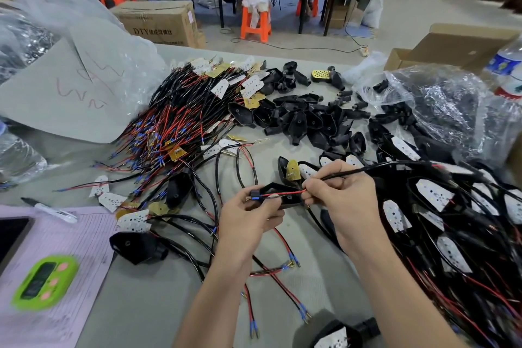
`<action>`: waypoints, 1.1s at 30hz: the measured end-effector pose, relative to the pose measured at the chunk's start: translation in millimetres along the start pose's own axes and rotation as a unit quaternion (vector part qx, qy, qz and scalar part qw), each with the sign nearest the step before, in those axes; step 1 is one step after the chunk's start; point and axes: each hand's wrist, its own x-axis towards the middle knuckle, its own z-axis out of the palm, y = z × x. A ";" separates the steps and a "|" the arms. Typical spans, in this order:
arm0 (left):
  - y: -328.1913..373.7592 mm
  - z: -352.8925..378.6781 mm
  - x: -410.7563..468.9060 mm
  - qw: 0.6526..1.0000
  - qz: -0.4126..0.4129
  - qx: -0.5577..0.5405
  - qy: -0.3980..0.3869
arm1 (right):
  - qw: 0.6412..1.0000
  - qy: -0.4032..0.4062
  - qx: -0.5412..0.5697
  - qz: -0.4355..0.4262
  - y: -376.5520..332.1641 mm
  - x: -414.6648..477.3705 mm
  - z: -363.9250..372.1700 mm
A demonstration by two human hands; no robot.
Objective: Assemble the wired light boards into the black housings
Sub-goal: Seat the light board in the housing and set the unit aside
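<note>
My left hand (248,213) grips a black housing (285,196) at table centre, its stem end pointing left. My right hand (341,192) pinches a black sleeved cable (347,174) whose red wire (282,193) and black wire run leftward across the housing to its stem. A yellow light board (292,170) lies just behind the housing. A heap of wired light boards (180,110) sits at the upper left, loose empty black housings (308,118) lie in the middle, and a pile of housings with boards fitted (440,220) fills the right.
A green timer (42,281) rests on pink paper (70,260) at the lower left, with a marker pen (48,207) above it. Clear plastic bags (452,99) and a cardboard box (452,45) stand at the right. Loose wired boards (132,220) lie near my left hand.
</note>
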 end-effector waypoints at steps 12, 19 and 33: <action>-1.4 -9.8 2.1 0.999 0.035 0.006 -0.023 | 0.986 0.090 -0.137 -0.036 -0.2 3.9 -2.9; -0.3 -14.5 1.2 0.997 0.056 0.058 0.015 | 0.998 -0.034 0.051 0.017 -5.3 0.4 -0.8; 16.2 -7.3 -18.7 0.991 -0.007 -0.020 -0.132 | 0.999 -0.025 -0.030 -0.018 3.8 -3.5 15.9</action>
